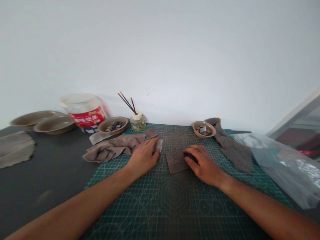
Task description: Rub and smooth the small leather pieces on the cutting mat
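My left hand (145,155) rests on the green cutting mat (140,200), its fingers over a small pale piece (159,144), beside a crumpled brown cloth (112,146). A small brown square (151,132) lies just beyond the fingers. Further right, my right hand (203,163) is curled at the right edge of a flat brown-grey square (175,162) with dark markings. Something dark shows between its thumb and fingers, too small to make out.
Behind stand a bowl of dark pieces (113,126), a reed diffuser (138,122), a red-labelled tub (85,111) and another bowl (203,129). A grey fuzzy cloth (235,153) and clear plastic (280,166) lie right; stacked bowls (55,125) stand left.
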`<action>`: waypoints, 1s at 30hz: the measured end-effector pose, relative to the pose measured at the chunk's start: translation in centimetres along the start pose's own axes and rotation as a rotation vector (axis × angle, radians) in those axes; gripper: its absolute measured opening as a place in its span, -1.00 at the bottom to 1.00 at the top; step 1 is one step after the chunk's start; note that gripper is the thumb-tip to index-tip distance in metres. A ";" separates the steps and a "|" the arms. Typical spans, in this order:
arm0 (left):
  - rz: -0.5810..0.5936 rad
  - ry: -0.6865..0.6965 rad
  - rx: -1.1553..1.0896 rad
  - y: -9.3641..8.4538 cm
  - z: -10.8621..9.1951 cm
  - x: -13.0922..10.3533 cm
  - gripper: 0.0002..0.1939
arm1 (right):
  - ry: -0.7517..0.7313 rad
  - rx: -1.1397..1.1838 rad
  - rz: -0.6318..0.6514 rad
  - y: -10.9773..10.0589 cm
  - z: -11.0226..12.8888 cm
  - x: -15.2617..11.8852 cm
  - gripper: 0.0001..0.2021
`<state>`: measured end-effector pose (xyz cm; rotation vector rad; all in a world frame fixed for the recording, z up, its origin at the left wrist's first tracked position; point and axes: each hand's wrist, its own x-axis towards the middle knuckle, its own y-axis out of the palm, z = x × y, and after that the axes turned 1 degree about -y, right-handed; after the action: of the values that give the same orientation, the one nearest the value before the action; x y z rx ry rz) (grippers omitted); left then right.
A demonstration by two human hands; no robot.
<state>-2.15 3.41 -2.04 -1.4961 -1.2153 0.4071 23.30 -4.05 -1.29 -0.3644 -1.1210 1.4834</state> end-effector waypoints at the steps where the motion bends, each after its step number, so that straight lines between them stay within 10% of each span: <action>1: 0.004 -0.002 -0.007 0.0 0.0 0.0 -0.59 | 0.001 0.002 0.000 0.0 0.0 0.0 -0.75; 30: -0.043 -0.044 0.043 -0.1 -0.5 -0.3 -0.40 | 0.000 0.000 0.004 0.0 0.0 0.1 -0.74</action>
<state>-1.92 2.87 -1.87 -1.4290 -1.2635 0.4367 23.33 -4.00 -1.26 -0.3665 -1.1210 1.4871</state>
